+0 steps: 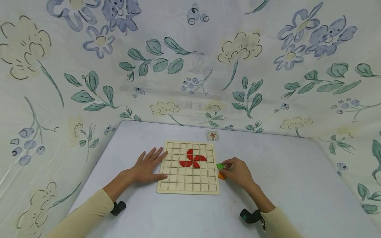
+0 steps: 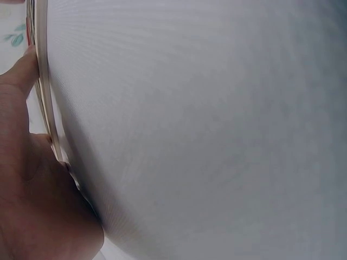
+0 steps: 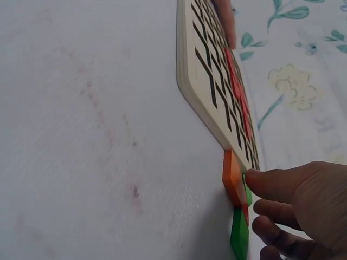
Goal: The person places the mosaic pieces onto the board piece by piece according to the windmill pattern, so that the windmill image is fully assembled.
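A square pale wooden grid board [image 1: 188,192] lies flat on the table, with several red curved pieces [image 1: 186,163] forming a pinwheel in its upper middle. My left hand [image 1: 147,170] is spread flat at the board's left side, a fingertip and the thumb tip over its edge. By the right edge, my right hand [image 1: 239,172] bends thumb and index finger close around a green piece [image 1: 220,166] and an orange piece [image 1: 221,176]. In the right wrist view, another green piece [image 3: 239,235] and a bit of red show beside the orange one. I cannot tell whether the fingers grip any piece.
A small card [image 1: 212,135] with a red pinwheel pattern lies beyond the board's top right corner. The white table [image 1: 282,172] ends at the back against a flower-printed cloth [image 1: 190,66]. A dark wrist device [image 1: 251,216] sits at each forearm.
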The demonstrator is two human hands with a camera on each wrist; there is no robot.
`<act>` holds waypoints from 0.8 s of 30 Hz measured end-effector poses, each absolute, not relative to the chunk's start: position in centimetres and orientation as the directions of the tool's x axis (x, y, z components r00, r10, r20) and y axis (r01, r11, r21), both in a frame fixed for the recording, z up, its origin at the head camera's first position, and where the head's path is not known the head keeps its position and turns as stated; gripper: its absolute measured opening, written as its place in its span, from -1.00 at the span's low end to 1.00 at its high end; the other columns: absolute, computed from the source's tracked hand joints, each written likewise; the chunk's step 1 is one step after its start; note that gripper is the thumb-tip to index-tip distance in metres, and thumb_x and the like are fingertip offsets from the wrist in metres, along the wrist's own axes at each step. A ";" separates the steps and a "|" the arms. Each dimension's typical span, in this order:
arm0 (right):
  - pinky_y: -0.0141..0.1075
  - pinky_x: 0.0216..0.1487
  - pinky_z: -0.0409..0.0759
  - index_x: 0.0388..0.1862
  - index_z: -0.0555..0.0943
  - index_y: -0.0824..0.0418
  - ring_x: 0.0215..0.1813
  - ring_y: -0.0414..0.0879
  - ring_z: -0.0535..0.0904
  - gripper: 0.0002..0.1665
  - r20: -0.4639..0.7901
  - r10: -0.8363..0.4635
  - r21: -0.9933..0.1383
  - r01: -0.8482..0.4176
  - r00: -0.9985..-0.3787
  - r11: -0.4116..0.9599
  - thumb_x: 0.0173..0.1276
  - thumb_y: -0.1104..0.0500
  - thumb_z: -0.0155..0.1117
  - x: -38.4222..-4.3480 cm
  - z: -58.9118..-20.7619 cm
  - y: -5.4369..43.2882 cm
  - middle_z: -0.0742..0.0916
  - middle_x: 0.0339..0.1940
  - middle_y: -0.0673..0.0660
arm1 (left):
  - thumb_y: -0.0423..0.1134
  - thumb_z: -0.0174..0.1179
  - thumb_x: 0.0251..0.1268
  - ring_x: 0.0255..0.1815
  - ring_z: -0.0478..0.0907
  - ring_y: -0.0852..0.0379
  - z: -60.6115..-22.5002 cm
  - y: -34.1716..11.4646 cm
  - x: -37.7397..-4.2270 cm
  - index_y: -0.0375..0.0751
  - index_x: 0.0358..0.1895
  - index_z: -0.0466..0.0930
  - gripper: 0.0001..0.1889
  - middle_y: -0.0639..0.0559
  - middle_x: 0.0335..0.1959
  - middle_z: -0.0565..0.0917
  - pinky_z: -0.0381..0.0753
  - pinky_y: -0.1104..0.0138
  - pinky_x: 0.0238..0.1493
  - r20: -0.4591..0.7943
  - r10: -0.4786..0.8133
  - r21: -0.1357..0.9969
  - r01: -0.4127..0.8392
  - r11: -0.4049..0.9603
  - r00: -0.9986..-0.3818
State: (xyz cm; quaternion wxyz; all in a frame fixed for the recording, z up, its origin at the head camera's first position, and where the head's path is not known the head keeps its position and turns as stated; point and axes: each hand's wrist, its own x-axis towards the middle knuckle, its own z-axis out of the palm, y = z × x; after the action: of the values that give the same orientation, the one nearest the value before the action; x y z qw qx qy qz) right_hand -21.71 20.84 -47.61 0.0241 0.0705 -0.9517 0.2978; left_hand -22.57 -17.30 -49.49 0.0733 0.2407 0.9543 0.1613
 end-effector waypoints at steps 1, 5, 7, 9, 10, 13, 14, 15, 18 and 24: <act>-0.27 -0.39 0.44 -0.20 0.75 0.28 -0.38 -0.09 0.47 -0.70 0.084 -0.121 -0.557 -0.147 -0.989 0.817 0.10 0.17 0.56 -21.6 -47.6 21.0 0.62 -0.43 0.03 | 0.44 0.08 0.20 0.57 -0.25 -0.24 -49.5 -17.3 -22.6 -0.12 0.58 0.01 0.03 -0.19 0.59 -0.06 -0.32 -0.27 0.39 -0.060 0.482 0.345 0.435 0.832 -0.874; -0.24 -0.31 0.47 -0.20 0.76 0.27 -0.33 -0.09 0.49 -0.72 0.065 -0.113 -0.538 -0.130 -0.991 0.833 0.13 0.17 0.54 -21.2 -47.7 21.5 0.63 -0.40 0.04 | 0.45 0.07 0.19 0.57 -0.24 -0.23 -49.4 -17.2 -22.5 -0.11 0.58 0.01 0.03 -0.17 0.59 -0.06 -0.29 -0.26 0.40 -0.071 0.474 0.326 0.428 0.843 -0.878; -0.24 -0.30 0.47 -0.21 0.77 0.27 -0.32 -0.09 0.49 -0.74 0.057 -0.113 -0.531 -0.126 -0.992 0.838 0.13 0.17 0.53 -21.0 -47.7 21.7 0.63 -0.40 0.04 | 0.46 0.06 0.19 0.57 -0.24 -0.21 -49.3 -17.2 -22.5 -0.10 0.58 0.00 0.03 -0.16 0.59 -0.07 -0.28 -0.26 0.40 -0.083 0.466 0.310 0.421 0.852 -0.881; -0.23 -0.32 0.47 -0.22 0.77 0.27 -0.33 -0.09 0.48 -0.77 0.059 -0.124 -0.525 -0.136 -0.991 0.840 0.15 0.19 0.52 -20.8 -47.6 21.9 0.63 -0.40 0.03 | 0.47 0.05 0.19 0.58 -0.25 -0.20 -49.2 -17.1 -22.4 -0.08 0.59 0.00 0.03 -0.14 0.60 -0.07 -0.29 -0.25 0.41 -0.096 0.458 0.300 0.413 0.860 -0.884; -0.23 -0.33 0.46 -0.22 0.77 0.27 -0.34 -0.09 0.47 -0.78 0.062 -0.133 -0.522 -0.146 -0.989 0.840 0.15 0.21 0.51 -20.8 -47.6 22.0 0.63 -0.41 0.03 | 0.48 0.04 0.19 0.58 -0.25 -0.20 -49.2 -17.1 -22.4 -0.08 0.59 -0.01 0.04 -0.14 0.60 -0.08 -0.29 -0.25 0.41 -0.100 0.456 0.295 0.411 0.862 -0.884; -0.25 -0.36 0.43 -0.23 0.77 0.26 -0.37 -0.10 0.45 -0.83 0.080 -0.157 -0.515 -0.176 -0.984 0.839 0.17 0.27 0.48 -20.6 -47.5 22.2 0.63 -0.42 0.02 | 0.48 0.04 0.19 0.58 -0.25 -0.20 -49.1 -17.1 -22.4 -0.08 0.59 -0.01 0.04 -0.14 0.60 -0.08 -0.29 -0.26 0.41 -0.101 0.456 0.292 0.411 0.863 -0.884; -0.25 -0.37 0.43 -0.24 0.77 0.26 -0.37 -0.10 0.45 -0.84 0.089 -0.163 -0.515 -0.186 -0.983 0.837 0.17 0.28 0.47 -20.5 -47.5 22.3 0.63 -0.42 0.02 | 0.47 0.04 0.19 0.58 -0.25 -0.20 -49.1 -17.1 -22.3 -0.08 0.59 -0.01 0.03 -0.14 0.60 -0.08 -0.28 -0.26 0.41 -0.100 0.456 0.293 0.412 0.863 -0.885; -0.24 -0.36 0.43 -0.25 0.77 0.26 -0.37 -0.10 0.45 -0.85 0.096 -0.167 -0.515 -0.192 -0.981 0.835 0.17 0.29 0.47 -20.5 -47.5 22.3 0.63 -0.42 0.02 | 0.47 0.05 0.19 0.58 -0.25 -0.20 -49.0 -17.1 -22.3 -0.08 0.59 -0.01 0.03 -0.14 0.60 -0.08 -0.28 -0.26 0.41 -0.097 0.456 0.294 0.413 0.862 -0.884; -0.23 -0.31 0.46 -0.29 0.75 0.25 -0.33 -0.09 0.47 -0.87 0.103 -0.159 -0.528 -0.189 -0.982 0.828 0.15 0.28 0.49 -20.5 -47.5 22.4 0.64 -0.41 0.02 | 0.45 0.07 0.20 0.57 -0.24 -0.21 -49.0 -17.1 -22.4 -0.08 0.59 0.00 0.02 -0.15 0.59 -0.07 -0.27 -0.26 0.41 -0.089 0.459 0.298 0.416 0.859 -0.884; -0.25 -0.34 0.45 -0.37 0.69 0.20 -0.36 -0.08 0.45 -0.87 0.061 -0.130 -0.597 -0.140 -0.990 0.790 0.12 0.29 0.50 -20.5 -47.5 22.6 0.64 -0.46 -0.02 | 0.45 0.07 0.18 0.57 -0.25 -0.21 -49.0 -17.0 -22.3 -0.09 0.59 0.00 0.03 -0.15 0.59 -0.07 -0.29 -0.26 0.41 -0.097 0.455 0.299 0.411 0.861 -0.885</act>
State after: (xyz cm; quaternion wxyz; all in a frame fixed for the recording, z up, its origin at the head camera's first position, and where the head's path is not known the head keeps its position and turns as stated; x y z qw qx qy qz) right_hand -20.49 22.59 -47.47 0.0083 0.0715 -0.9460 0.3160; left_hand -22.34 -17.03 -48.96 0.0822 0.2252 0.9612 0.1363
